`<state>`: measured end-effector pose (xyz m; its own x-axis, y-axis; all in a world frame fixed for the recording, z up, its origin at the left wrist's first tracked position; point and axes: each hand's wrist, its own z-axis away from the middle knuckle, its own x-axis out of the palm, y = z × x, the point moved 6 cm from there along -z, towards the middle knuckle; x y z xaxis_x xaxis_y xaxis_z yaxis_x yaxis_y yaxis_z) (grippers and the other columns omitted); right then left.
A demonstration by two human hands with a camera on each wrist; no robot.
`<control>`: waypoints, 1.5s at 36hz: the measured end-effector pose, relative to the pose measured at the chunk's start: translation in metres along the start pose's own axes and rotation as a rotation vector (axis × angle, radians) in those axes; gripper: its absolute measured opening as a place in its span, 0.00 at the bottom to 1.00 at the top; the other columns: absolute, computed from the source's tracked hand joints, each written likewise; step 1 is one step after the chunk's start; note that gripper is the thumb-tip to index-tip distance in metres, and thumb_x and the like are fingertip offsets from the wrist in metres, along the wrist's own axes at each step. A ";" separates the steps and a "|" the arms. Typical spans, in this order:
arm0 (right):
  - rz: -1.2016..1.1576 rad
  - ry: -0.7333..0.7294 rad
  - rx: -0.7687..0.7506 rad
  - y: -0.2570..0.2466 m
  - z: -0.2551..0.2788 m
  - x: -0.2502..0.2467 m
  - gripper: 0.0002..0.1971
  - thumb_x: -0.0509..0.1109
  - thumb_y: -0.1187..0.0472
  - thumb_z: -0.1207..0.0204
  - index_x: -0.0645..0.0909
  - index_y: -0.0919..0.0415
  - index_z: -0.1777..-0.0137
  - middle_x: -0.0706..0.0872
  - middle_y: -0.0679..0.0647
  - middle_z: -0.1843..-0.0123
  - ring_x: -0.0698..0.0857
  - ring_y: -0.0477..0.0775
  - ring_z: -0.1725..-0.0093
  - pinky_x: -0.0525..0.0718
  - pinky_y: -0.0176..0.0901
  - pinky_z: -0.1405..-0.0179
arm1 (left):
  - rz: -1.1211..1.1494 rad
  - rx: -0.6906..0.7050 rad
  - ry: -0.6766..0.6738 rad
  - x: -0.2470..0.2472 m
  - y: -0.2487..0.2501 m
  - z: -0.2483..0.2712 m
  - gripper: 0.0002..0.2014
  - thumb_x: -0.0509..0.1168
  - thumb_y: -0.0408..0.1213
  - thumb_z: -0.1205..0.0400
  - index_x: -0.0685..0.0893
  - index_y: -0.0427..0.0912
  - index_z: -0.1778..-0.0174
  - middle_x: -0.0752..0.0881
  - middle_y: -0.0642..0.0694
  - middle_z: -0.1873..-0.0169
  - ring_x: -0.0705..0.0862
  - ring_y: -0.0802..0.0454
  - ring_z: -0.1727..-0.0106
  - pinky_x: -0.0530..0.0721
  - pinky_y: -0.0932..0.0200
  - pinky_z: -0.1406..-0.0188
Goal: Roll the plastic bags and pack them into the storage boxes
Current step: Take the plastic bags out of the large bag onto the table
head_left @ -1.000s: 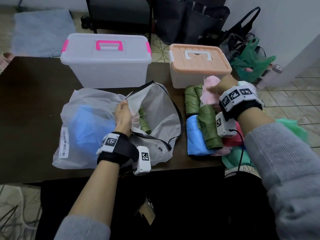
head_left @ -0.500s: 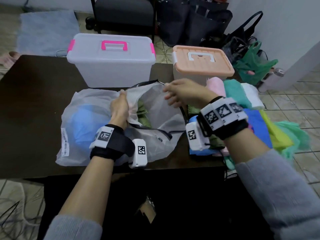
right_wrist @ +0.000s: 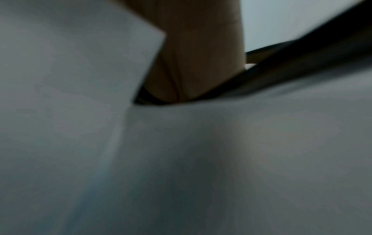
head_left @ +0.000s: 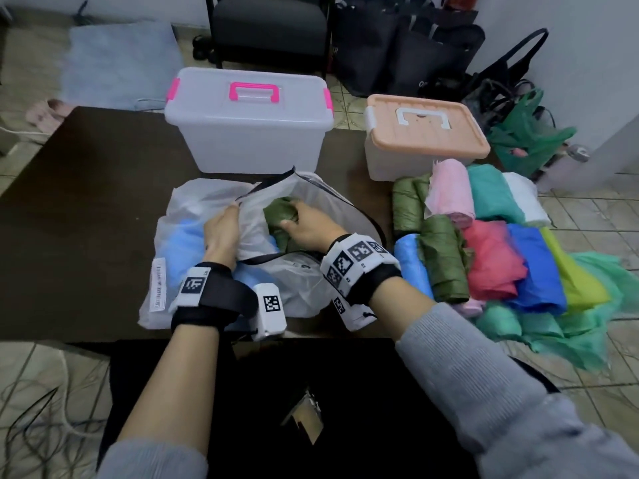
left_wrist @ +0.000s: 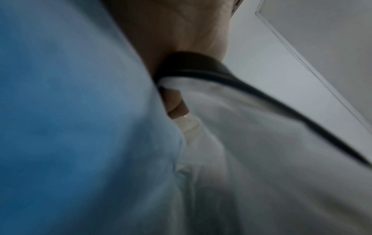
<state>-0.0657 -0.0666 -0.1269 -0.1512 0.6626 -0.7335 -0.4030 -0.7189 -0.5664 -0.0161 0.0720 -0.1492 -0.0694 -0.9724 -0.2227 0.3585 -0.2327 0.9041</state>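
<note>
Fingers [head_left: 288, 225] of the right hand [head_left: 309, 227] are curled round an olive-green bag [head_left: 279, 216], which is gripped inside the mouth of a large translucent pouch [head_left: 304, 288] edged with a black zip. The pouch's rim is pinched by the left hand [head_left: 221, 233] at 9 o'clock of the green bag, fingers closed on the plastic; in the left wrist view a fingertip [left_wrist: 174, 104] is seen tucked under the black-edged rim, beside something blue showing through the pouch wall. The right wrist view is blurred, and only the hand [right_wrist: 197, 52] entering the pale plastic can be made out. The pouch lies on a dark table [head_left: 86, 209], with a barcode label at its 8 o'clock corner.

At 3 o'clock of the pouch a heap of bags is laid out: rolled olive-green ones [head_left: 444, 257], a light blue roll [head_left: 411, 264], a pink one [head_left: 449, 188], a red one [head_left: 491, 261], a deep blue one [head_left: 536, 267], teal, white and yellow-green ones, with loose mint-green plastic [head_left: 587, 326] hanging over the table edge.

At 12 o'clock a clear storage box [head_left: 247, 133] with pink handle and clasps is seen, lid shut. At 1 o'clock stands a smaller box with a peach lid [head_left: 427, 133], also shut, just beside the heap. Beyond the table a black chair [head_left: 269, 25] and dark tote bags [head_left: 404, 46] are seen on the tiled floor
</note>
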 end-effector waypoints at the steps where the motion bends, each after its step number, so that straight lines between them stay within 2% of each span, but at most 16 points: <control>1: -0.005 -0.004 0.009 0.002 0.001 0.001 0.30 0.61 0.55 0.17 0.55 0.60 0.19 0.75 0.63 0.26 0.75 0.64 0.29 0.71 0.47 0.31 | 0.033 -0.009 0.009 0.000 -0.001 0.002 0.15 0.58 0.45 0.17 0.81 0.40 0.43 0.83 0.41 0.39 0.80 0.43 0.38 0.76 0.47 0.31; 5: -0.013 0.021 0.013 0.004 0.001 0.002 0.35 0.67 0.59 0.21 0.53 0.59 0.19 0.78 0.63 0.30 0.78 0.64 0.33 0.74 0.45 0.36 | 0.126 -0.028 0.060 0.002 -0.006 0.002 0.10 0.60 0.43 0.17 0.81 0.41 0.51 0.84 0.42 0.45 0.80 0.47 0.44 0.78 0.52 0.37; 9: -0.108 0.055 0.017 0.006 0.002 -0.007 0.32 0.68 0.62 0.23 0.61 0.60 0.21 0.79 0.59 0.31 0.78 0.59 0.32 0.74 0.41 0.38 | 0.085 0.000 0.090 0.008 -0.006 0.001 0.13 0.58 0.44 0.16 0.82 0.38 0.48 0.83 0.43 0.48 0.77 0.48 0.48 0.73 0.58 0.47; 14: -0.238 0.109 0.064 0.018 0.006 -0.025 0.22 0.69 0.61 0.24 0.74 0.61 0.30 0.83 0.57 0.37 0.82 0.57 0.37 0.79 0.47 0.35 | 0.043 0.016 0.102 0.017 -0.003 0.004 0.18 0.56 0.44 0.15 0.83 0.33 0.45 0.84 0.38 0.42 0.80 0.40 0.40 0.76 0.52 0.39; 20: -0.471 0.162 0.188 0.039 0.013 -0.040 0.20 0.71 0.57 0.26 0.76 0.61 0.35 0.84 0.57 0.46 0.85 0.58 0.44 0.83 0.52 0.39 | -0.020 0.052 0.087 0.036 0.001 0.010 0.19 0.54 0.42 0.14 0.83 0.30 0.45 0.84 0.33 0.42 0.80 0.38 0.42 0.76 0.53 0.43; 24: -0.846 0.160 0.270 0.049 0.021 -0.047 0.09 0.65 0.63 0.22 0.80 0.66 0.47 0.87 0.61 0.58 0.85 0.55 0.64 0.86 0.45 0.60 | -0.067 0.080 0.083 0.048 0.005 0.015 0.20 0.53 0.44 0.13 0.83 0.32 0.47 0.84 0.34 0.44 0.79 0.38 0.46 0.75 0.53 0.46; 27: -1.050 -0.032 0.384 0.051 0.033 -0.049 0.09 0.60 0.62 0.19 0.77 0.66 0.58 0.85 0.59 0.75 0.84 0.53 0.78 0.85 0.41 0.76 | -0.067 0.080 0.102 0.053 0.005 0.015 0.20 0.52 0.45 0.13 0.83 0.33 0.47 0.84 0.35 0.44 0.79 0.39 0.47 0.75 0.54 0.46; 29: -1.105 -0.137 0.420 0.056 0.042 -0.053 0.10 0.61 0.60 0.20 0.77 0.67 0.55 0.85 0.61 0.71 0.85 0.55 0.73 0.88 0.46 0.69 | -0.056 0.071 0.115 0.055 0.004 0.014 0.20 0.51 0.44 0.13 0.82 0.32 0.47 0.84 0.35 0.45 0.78 0.42 0.50 0.75 0.55 0.47; 33: -1.116 -0.202 0.414 0.064 0.059 -0.066 0.13 0.61 0.59 0.23 0.80 0.65 0.45 0.84 0.61 0.55 0.84 0.56 0.57 0.82 0.51 0.41 | -0.057 0.061 0.130 0.057 0.003 0.013 0.20 0.50 0.44 0.12 0.82 0.33 0.44 0.83 0.36 0.41 0.79 0.41 0.43 0.73 0.56 0.46; 36: -1.222 -0.199 0.315 0.071 0.073 -0.082 0.19 0.58 0.60 0.20 0.87 0.69 0.62 0.88 0.61 0.63 0.88 0.56 0.66 0.88 0.48 0.58 | -0.059 0.054 0.127 0.060 0.005 0.012 0.20 0.51 0.44 0.12 0.82 0.33 0.42 0.82 0.36 0.39 0.79 0.39 0.40 0.74 0.55 0.43; 41: -1.392 -0.012 0.230 0.087 0.103 -0.120 0.13 0.56 0.61 0.20 0.81 0.67 0.48 0.89 0.60 0.61 0.89 0.55 0.67 0.88 0.44 0.68 | -0.081 0.048 0.114 0.067 0.007 0.013 0.20 0.51 0.44 0.13 0.82 0.34 0.41 0.82 0.35 0.37 0.78 0.36 0.38 0.74 0.52 0.40; 44: -1.280 0.223 0.160 0.107 0.115 -0.147 0.13 0.58 0.64 0.21 0.78 0.67 0.40 0.86 0.60 0.55 0.88 0.53 0.65 0.87 0.41 0.68 | -0.060 0.045 0.111 0.069 0.006 0.013 0.19 0.51 0.44 0.13 0.82 0.35 0.42 0.82 0.35 0.38 0.78 0.37 0.38 0.74 0.52 0.39; 46: -1.049 0.405 0.159 0.118 0.127 -0.165 0.08 0.59 0.66 0.21 0.80 0.62 0.50 0.87 0.55 0.62 0.86 0.50 0.68 0.85 0.36 0.70 | -0.062 0.053 0.103 0.069 0.006 0.014 0.19 0.51 0.44 0.13 0.82 0.35 0.41 0.81 0.36 0.37 0.78 0.38 0.38 0.73 0.55 0.41; 48: -0.751 0.580 0.201 0.133 0.135 -0.183 0.07 0.62 0.64 0.23 0.80 0.58 0.48 0.86 0.53 0.56 0.84 0.50 0.59 0.83 0.38 0.63 | -0.060 0.060 0.096 0.068 0.006 0.015 0.19 0.51 0.44 0.13 0.82 0.35 0.40 0.81 0.36 0.36 0.78 0.39 0.38 0.72 0.56 0.42; 50: -0.493 0.708 0.281 0.149 0.142 -0.194 0.16 0.65 0.60 0.24 0.77 0.57 0.36 0.82 0.54 0.44 0.81 0.53 0.47 0.80 0.43 0.51 | -0.063 0.067 0.092 0.069 0.006 0.015 0.19 0.51 0.44 0.13 0.82 0.35 0.40 0.81 0.36 0.37 0.78 0.39 0.40 0.72 0.57 0.43; 54: -0.154 0.768 0.381 0.162 0.152 -0.190 0.24 0.65 0.56 0.24 0.69 0.61 0.29 0.77 0.61 0.31 0.76 0.62 0.33 0.73 0.50 0.36 | -0.052 0.066 0.100 0.069 0.006 0.014 0.19 0.51 0.44 0.13 0.82 0.34 0.43 0.83 0.36 0.39 0.79 0.39 0.42 0.74 0.55 0.44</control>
<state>-0.2392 -0.2775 -0.0223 0.5251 0.3231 -0.7873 -0.6644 -0.4226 -0.6165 -0.0317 0.0038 -0.1545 0.0078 -0.9531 -0.3025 0.2948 -0.2869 0.9115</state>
